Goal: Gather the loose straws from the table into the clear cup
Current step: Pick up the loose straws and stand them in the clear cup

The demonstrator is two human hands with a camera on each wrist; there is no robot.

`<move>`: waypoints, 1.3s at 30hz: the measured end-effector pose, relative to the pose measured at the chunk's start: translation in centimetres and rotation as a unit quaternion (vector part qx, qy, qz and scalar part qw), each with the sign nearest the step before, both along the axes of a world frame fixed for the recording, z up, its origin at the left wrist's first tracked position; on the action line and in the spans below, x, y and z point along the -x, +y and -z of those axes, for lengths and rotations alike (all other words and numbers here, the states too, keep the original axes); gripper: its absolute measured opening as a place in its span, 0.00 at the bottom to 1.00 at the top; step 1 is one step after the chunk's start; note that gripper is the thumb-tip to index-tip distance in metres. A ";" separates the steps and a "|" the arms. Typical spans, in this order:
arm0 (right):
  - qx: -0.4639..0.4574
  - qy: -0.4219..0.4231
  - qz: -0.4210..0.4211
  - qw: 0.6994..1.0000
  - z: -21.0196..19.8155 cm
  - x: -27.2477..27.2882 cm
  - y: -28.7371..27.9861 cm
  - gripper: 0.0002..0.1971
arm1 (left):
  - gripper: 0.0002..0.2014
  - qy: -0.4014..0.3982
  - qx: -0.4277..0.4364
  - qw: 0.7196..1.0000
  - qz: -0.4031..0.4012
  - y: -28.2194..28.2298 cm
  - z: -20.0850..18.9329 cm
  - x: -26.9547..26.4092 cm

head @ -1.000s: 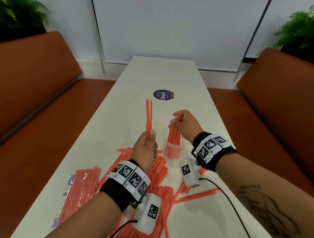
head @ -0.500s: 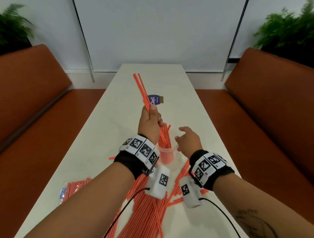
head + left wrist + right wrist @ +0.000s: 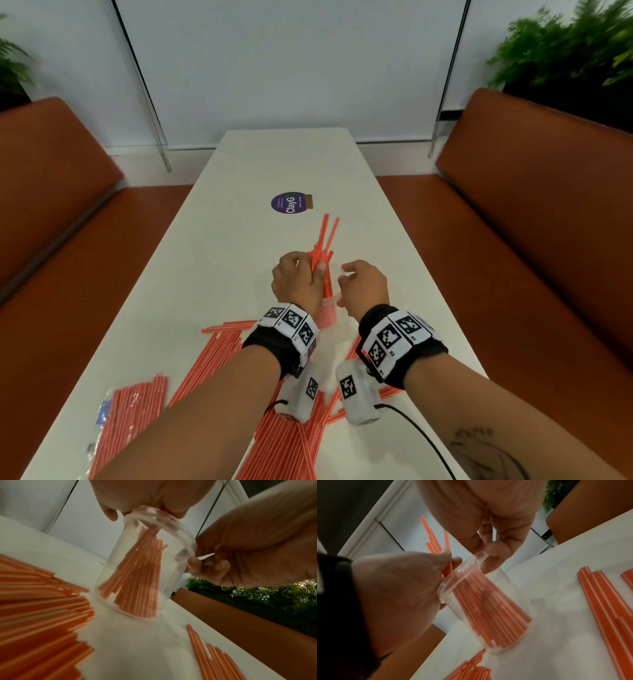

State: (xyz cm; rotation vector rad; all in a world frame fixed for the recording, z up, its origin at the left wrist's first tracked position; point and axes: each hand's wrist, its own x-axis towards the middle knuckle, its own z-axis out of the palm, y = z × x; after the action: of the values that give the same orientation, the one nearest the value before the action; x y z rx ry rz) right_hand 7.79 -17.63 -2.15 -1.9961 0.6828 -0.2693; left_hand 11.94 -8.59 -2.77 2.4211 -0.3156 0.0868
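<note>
A clear cup stands on the white table, with several red straws upright in it. My left hand grips a bundle of these straws just above the cup's mouth; their lower ends are inside the cup. My right hand pinches the cup's rim on the right side, which the left wrist view shows at the fingertips. In the right wrist view the straws fan out to the bottom of the cup. Loose straws lie on the table by my forearms.
A plastic pack of straws lies at the near left edge. More loose straws sit under my wrists. A purple round sticker is farther down the table. Orange benches run along both sides.
My left hand, which held the bundle raised high, has come down and set the straws into the cup. My right hand has moved in and taken the cup's rim.
</note>
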 end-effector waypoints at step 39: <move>0.454 0.230 -0.475 0.718 1.2 7.8 -2.5 0.40 | 0.23 0.132 -0.322 0.908 0.233 5.8 -1.0 7.7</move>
State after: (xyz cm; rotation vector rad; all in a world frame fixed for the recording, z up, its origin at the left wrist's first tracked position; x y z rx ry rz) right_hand -0.05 -20.08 -3.39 -3.1118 -0.4062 0.6848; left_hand 4.21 -2.84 -1.74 2.8640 -0.9009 -0.6494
